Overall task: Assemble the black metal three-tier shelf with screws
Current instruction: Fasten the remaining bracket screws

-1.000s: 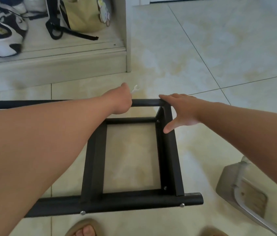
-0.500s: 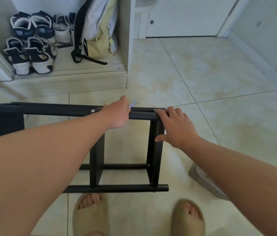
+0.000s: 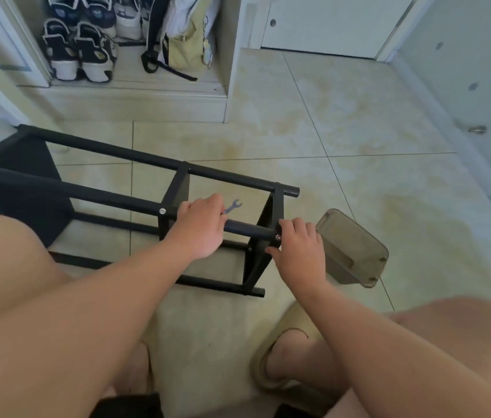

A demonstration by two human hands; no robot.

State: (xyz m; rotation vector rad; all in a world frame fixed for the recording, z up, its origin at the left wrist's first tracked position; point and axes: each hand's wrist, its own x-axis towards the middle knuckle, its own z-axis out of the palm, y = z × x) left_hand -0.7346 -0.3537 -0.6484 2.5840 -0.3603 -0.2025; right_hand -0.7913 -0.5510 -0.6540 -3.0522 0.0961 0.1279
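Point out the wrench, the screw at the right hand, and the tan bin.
wrench [image 3: 236, 204], head view, on its forked head.
screw [image 3: 277, 236], head view, on its silver head, in the shelf frame [image 3: 117, 200].
tan bin [image 3: 355, 251], head view, on its broad facing side.

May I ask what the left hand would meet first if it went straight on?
Probably the far top rail; the left hand grips the near rail and a wrench, depth unclear.
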